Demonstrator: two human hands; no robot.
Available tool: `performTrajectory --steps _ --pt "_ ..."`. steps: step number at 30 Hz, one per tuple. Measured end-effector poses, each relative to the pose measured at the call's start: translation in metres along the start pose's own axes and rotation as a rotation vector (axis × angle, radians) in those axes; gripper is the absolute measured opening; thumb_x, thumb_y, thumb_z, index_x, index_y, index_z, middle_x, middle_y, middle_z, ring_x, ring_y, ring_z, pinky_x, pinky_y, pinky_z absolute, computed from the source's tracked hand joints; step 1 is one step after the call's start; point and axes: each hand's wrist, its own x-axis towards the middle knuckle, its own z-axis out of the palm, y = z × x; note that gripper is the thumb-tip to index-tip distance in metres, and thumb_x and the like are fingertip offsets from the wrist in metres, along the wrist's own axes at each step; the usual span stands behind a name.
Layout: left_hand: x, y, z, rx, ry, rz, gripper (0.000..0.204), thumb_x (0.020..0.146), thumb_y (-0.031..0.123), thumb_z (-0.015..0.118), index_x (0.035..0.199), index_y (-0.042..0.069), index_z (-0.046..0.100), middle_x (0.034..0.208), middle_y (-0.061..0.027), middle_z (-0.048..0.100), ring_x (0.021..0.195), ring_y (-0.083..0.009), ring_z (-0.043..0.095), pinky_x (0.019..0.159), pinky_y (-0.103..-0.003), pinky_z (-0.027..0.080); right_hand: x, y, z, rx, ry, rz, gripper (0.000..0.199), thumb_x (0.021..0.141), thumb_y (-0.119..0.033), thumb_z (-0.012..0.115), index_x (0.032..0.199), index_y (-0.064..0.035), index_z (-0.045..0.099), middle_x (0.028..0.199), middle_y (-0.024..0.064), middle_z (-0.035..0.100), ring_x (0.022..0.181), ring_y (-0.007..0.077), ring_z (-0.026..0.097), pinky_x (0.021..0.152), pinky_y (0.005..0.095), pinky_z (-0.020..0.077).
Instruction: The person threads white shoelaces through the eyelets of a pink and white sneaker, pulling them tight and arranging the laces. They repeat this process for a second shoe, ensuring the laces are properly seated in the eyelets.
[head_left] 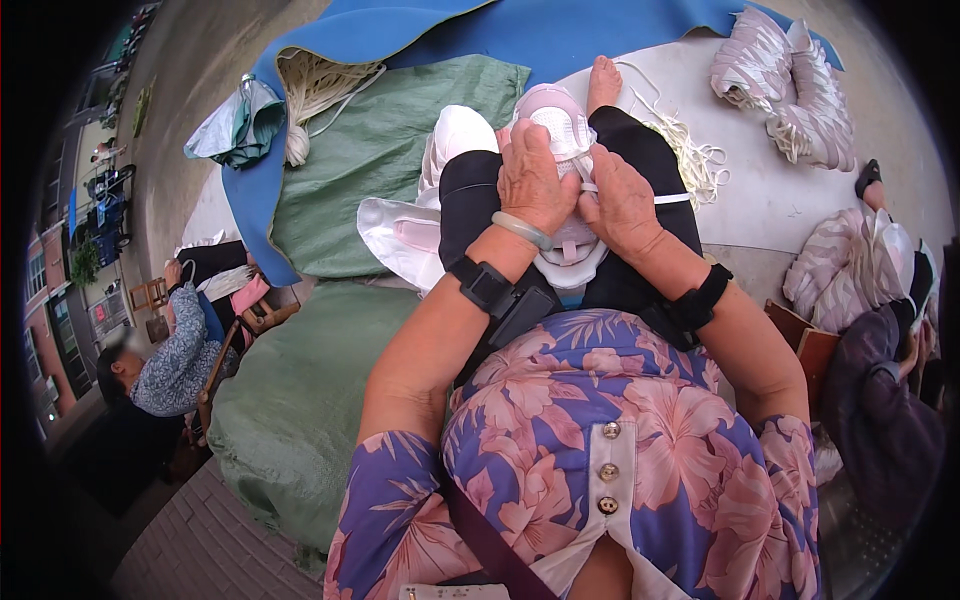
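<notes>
currently the person sits with both hands on a pale pink-and-white shoe upper (562,190) that rests on the lap, over the black-trousered knees. the left hand (533,182) lies across the upper's left side, fingers curled and gripping it, a pale green bangle (521,230) on the wrist. the right hand (622,205) presses on the right side, fingers bent around the edge and pinching a white lace (668,199) that runs off to the right over the thigh. both hands are closed on the work; neither is free.

the shoe upper's long axis runs away from the body, toe end toward the bare foot (602,82) and heel end toward the torso. it lies directly under and between the hands, so neither is clearly nearer; the left covers more of it. black wrist straps (484,284) sit on both forearms.

a second white upper (404,230) lies just left of the knee, touching the trouser leg. a loose bundle of white laces (690,150) lies on the ground beside the right leg. finished uppers (785,85) are piled at upper right, more at the right edge (850,270). a large green sack (300,400) sits left, its contents hidden. a blue mat (560,30) holds a hank of cord (310,95). another person (170,360) sits at far left.
</notes>
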Motion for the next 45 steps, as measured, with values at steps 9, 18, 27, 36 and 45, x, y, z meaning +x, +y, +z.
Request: performTrajectory --steps 9,18,27,36,45 --pt "0.009 -0.002 0.003 0.083 -0.067 -0.058 0.043 0.063 0.012 0.067 0.095 0.002 0.039 0.098 -0.0187 0.043 0.093 -0.0375 0.046 0.076 -0.044 0.040 0.006 0.006 -0.009 -0.019 -0.071 -0.015 0.028 0.067 -0.010 0.061 0.088 -0.0016 0.045 0.079 0.0154 0.051 0.074 0.0332 0.054 0.065 0.0421 0.0446" --pt "0.005 0.001 -0.007 0.341 0.008 0.246 0.029 0.063 0.017 0.067 0.083 0.007 0.049 0.088 -0.0125 0.046 0.085 -0.0318 0.049 0.064 -0.039 0.039 0.009 0.013 -0.019 -0.010 -0.163 -0.123 0.022 0.069 -0.008 0.056 0.090 -0.0033 0.051 0.079 0.0146 0.050 0.076 0.0320 0.055 0.068 0.0406 0.0449" --pt "0.009 0.006 -0.008 0.525 -0.102 0.639 0.002 0.070 0.014 0.056 0.069 0.012 0.055 0.065 -0.0040 0.047 0.056 -0.0194 0.052 0.049 -0.034 0.037 0.026 0.030 -0.017 0.226 -0.350 -0.030 0.018 0.069 -0.007 0.049 0.084 -0.0022 0.058 0.079 0.0196 0.057 0.081 0.0366 0.057 0.074 0.0428 0.0450" --pt "0.009 0.016 -0.011 0.517 -0.124 0.630 0.008 0.068 0.011 0.056 0.062 0.011 0.051 0.066 -0.0046 0.049 0.055 -0.0202 0.055 0.046 -0.033 0.041 0.018 0.031 -0.016 0.444 -0.314 0.256 0.034 0.067 -0.014 0.055 0.099 -0.0021 0.055 0.077 0.0195 0.059 0.076 0.0362 0.058 0.072 0.0398 0.0458" --pt "-0.131 -0.125 -0.180 0.670 0.086 -0.229 0.013 0.073 0.012 0.051 0.067 0.001 0.047 0.064 -0.0200 0.050 0.060 -0.0370 0.051 0.054 -0.046 0.039 0.009 0.024 -0.021 0.345 -0.254 0.248 0.066 0.065 -0.029 0.069 0.119 -0.0004 0.044 0.079 0.0157 0.058 0.078 0.0318 0.059 0.072 0.0378 0.0465"
